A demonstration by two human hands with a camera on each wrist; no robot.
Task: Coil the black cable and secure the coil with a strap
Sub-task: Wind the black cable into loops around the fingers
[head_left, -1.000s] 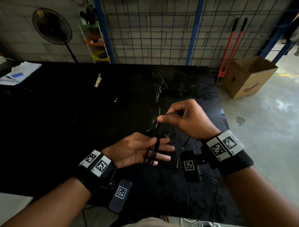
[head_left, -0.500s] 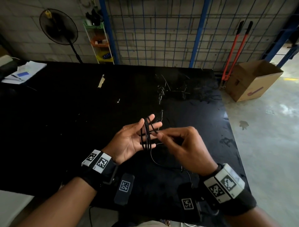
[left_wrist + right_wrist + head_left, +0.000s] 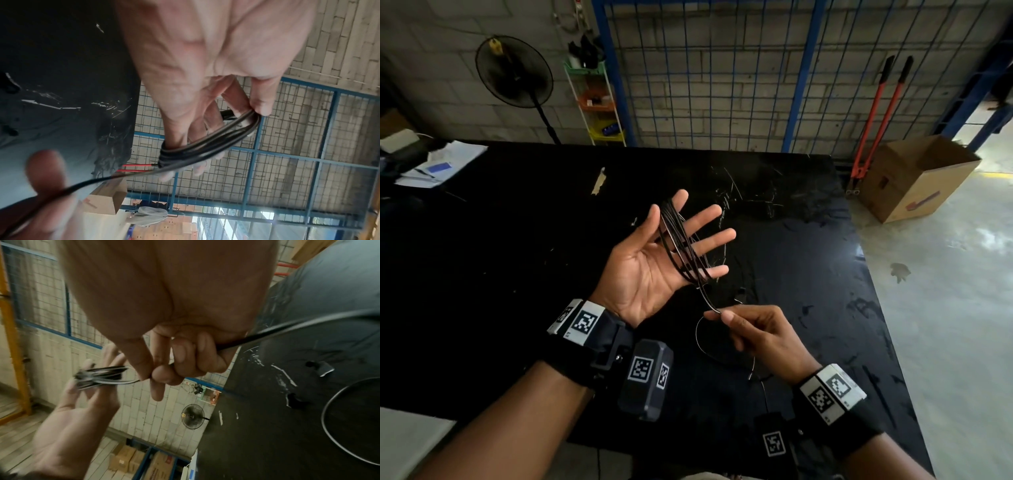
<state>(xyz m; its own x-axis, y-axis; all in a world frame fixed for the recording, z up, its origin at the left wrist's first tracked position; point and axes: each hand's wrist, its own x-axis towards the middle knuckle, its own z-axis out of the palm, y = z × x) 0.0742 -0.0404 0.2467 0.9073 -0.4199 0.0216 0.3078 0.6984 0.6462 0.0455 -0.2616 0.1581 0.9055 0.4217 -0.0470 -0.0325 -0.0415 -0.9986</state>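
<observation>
My left hand (image 3: 650, 263) is raised palm up over the black table (image 3: 517, 240) with its fingers straight and spread. The coil of black cable (image 3: 683, 243) is looped several times around those fingers, and the thumb lies beside it (image 3: 205, 146). One strand runs from the coil down to my right hand (image 3: 722, 314), which pinches it between thumb and fingers just below and to the right of the left palm. The right wrist view shows that pinch on the cable (image 3: 287, 327). The loose remainder of the cable (image 3: 700, 342) curves on the table beneath. I see no strap that I can name.
A small dark piece (image 3: 320, 369) lies on the table near the loose cable loop (image 3: 329, 426). Papers (image 3: 438, 168) sit at the far left corner. A cardboard box (image 3: 914, 178) and red bolt cutters (image 3: 873, 116) stand on the floor to the right. The table's right edge is close.
My right hand has come from above the left fingers, past them, and down toward me, leading the strand round. My left hand has lifted and spread its fingers, with more turns on it.
</observation>
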